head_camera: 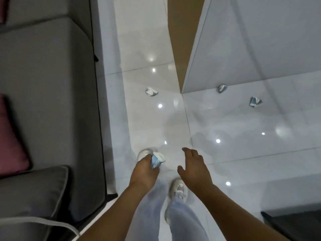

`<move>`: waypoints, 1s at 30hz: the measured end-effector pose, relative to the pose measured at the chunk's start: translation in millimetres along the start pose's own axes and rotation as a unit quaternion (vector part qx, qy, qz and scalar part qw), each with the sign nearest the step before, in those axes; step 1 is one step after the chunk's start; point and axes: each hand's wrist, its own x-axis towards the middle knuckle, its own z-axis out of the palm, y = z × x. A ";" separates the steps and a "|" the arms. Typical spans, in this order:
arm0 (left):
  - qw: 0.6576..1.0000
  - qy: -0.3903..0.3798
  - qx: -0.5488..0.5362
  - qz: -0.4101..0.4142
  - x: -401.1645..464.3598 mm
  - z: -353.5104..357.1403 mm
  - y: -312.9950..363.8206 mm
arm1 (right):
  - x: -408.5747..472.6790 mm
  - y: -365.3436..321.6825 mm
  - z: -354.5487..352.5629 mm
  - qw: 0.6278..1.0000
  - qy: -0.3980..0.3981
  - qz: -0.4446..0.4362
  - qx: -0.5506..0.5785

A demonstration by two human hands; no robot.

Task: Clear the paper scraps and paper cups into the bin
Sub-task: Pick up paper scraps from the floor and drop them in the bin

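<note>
A grey sofa with a pink cushion is being passed on the left as a crushed blue-and-white paper cup is being gripped in the curled fingers of the left hand above the glossy white floor. The right hand is being held out just beside it, fingers loosely spread and nothing being held. Farther ahead, three more crumpled cups are being left lying on the tiles: one centrally, two to the right.
</note>
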 end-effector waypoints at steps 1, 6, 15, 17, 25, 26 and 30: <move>1.000 -0.003 -0.013 -0.006 7.3 -5.5 4.5 | 9.0 -7.0 -3.8 1.000 -0.004 0.000 0.001; 1.000 -0.013 -0.005 -0.019 48.4 -49.4 15.0 | 55.1 -44.5 -30.0 1.000 -0.020 0.008 -0.005; 0.999 -0.025 -0.018 -0.024 164.8 -145.5 33.2 | 190.1 -131.8 -69.4 0.998 -0.032 0.033 -0.038; 1.000 -0.017 -0.007 -0.024 193.1 -166.7 34.9 | 224.1 -151.8 -71.4 0.998 -0.035 0.034 -0.037; 0.998 0.003 -0.010 -0.059 303.6 -199.9 29.4 | 353.7 -184.9 -57.1 0.998 -0.045 0.016 -0.034; 0.998 0.002 -0.015 -0.059 318.4 -195.7 25.2 | 371.6 -181.4 -51.8 0.998 -0.046 0.017 -0.036; 0.999 -0.003 0.012 -0.043 384.6 -162.0 -5.3 | 455.3 -157.6 -16.1 0.996 -0.058 0.016 -0.072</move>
